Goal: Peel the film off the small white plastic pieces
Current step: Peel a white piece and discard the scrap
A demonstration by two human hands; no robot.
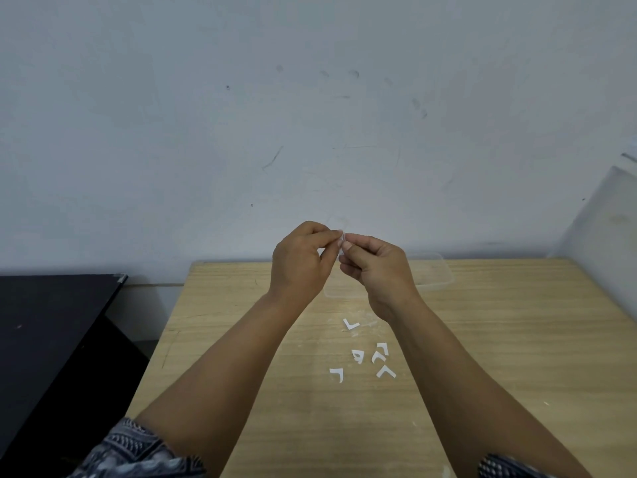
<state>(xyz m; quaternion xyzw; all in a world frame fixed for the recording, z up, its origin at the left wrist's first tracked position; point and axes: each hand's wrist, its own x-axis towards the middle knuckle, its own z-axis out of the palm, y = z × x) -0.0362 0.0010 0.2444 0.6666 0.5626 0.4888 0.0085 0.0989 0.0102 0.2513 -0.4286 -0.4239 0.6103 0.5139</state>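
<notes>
At about one o'clock from our hands a clear plastic container (435, 272) sits on the wooden table (517, 339), near the wall (241, 115). It is see-through, shallow and rounded at the corners; our right hand covers much of it, and we cannot tell whether anything lies inside.

Our left hand (299, 267) and right hand (381, 270) are raised above the table, fingertips touching. Both are pinched narrow on one small white plastic piece (342, 240), held between thumbs and forefingers. It is tiny and pale, mostly hidden by our fingers, so we cannot make out its shape or whether film is lifting from it.

At six o'clock from our hands, loose white pieces (365, 357) lie scattered on the tabletop between our forearms. They are flat, thin and bent like small angle brackets, each turned a different way. One lies nearest our right wrist, apart from the others; two of the cluster at four o'clock from it nearly touch.

A black surface (51, 322) stands at nine o'clock, beside the table.
</notes>
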